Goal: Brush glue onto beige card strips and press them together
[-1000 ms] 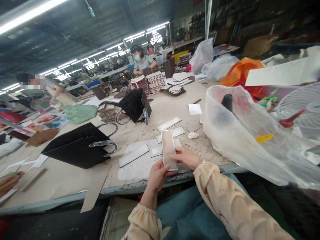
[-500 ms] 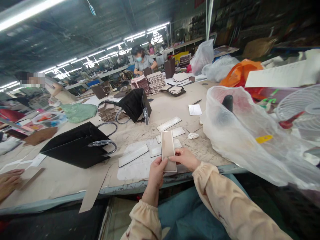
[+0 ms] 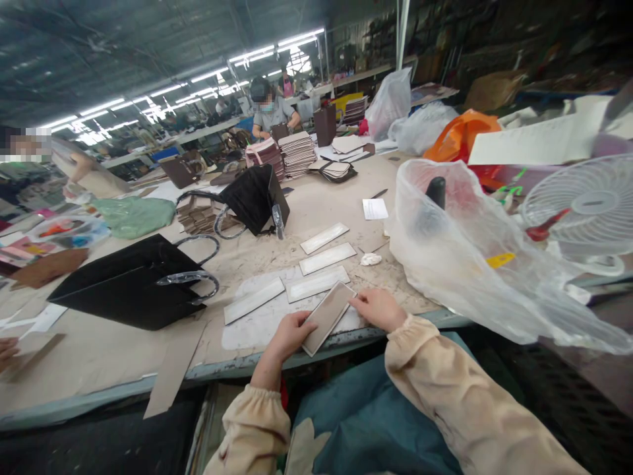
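A flat beige rectangular panel (image 3: 327, 321) with a pale border is held at a slant over the table's front edge. My left hand (image 3: 291, 333) pinches its lower left side, thumb on top. At its upper right end, my right hand (image 3: 380, 309) grips the edge between thumb and fingers; some fingertips are hidden. Just beyond lie several pale strips with dark edges, among them a near strip (image 3: 317, 284), a middle strip (image 3: 327, 258) and a left strip (image 3: 254, 301). A crumpled white scrap (image 3: 370, 259) sits to the right of them.
Two black handbags, a near bag (image 3: 123, 280) and a farther bag (image 3: 257, 198), lie left. A clear plastic bag (image 3: 435, 257) and a white fan (image 3: 588, 204) stand right. A brown strip (image 3: 175, 369) overhangs the table edge. Another person's hand (image 3: 7, 353) is far left.
The panel has turned from upright to a slant, its top now leaning right. My right hand has shifted from its lower side to its upper end. The view has swung slightly right.
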A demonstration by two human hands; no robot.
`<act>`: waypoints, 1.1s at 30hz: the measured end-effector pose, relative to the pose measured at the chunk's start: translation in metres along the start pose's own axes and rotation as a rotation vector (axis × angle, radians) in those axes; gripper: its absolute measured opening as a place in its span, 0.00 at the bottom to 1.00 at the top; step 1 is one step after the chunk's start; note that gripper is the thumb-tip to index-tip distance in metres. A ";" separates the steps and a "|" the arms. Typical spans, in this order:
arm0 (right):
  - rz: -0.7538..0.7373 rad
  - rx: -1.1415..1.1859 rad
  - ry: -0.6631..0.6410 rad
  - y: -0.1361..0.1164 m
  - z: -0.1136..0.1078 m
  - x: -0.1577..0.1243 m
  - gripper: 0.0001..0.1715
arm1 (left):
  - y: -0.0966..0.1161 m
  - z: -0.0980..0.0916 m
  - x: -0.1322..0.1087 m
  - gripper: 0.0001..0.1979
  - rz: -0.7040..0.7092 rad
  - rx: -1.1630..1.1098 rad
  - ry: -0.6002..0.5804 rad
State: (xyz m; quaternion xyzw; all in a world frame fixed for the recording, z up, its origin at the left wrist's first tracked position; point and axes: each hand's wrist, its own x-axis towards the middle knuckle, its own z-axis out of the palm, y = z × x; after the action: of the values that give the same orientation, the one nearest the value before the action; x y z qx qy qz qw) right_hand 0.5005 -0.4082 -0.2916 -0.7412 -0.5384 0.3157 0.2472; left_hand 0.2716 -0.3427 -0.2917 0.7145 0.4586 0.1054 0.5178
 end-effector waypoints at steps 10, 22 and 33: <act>-0.611 -0.396 0.099 -0.014 0.030 -0.001 0.22 | 0.006 0.019 -0.009 0.23 0.120 0.712 0.367; -0.439 -0.569 0.057 -0.022 0.021 -0.025 0.18 | 0.018 0.097 -0.016 0.29 0.293 0.905 0.324; -0.396 -0.658 0.062 -0.027 0.024 -0.025 0.15 | 0.012 0.103 -0.023 0.36 0.282 0.854 0.316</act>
State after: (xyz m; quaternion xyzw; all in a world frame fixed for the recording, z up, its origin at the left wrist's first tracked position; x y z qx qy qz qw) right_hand 0.4605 -0.4233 -0.2836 -0.6719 -0.7358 0.0496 0.0685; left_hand 0.3295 -0.4271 -0.3198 0.8940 0.4324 0.0842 0.0823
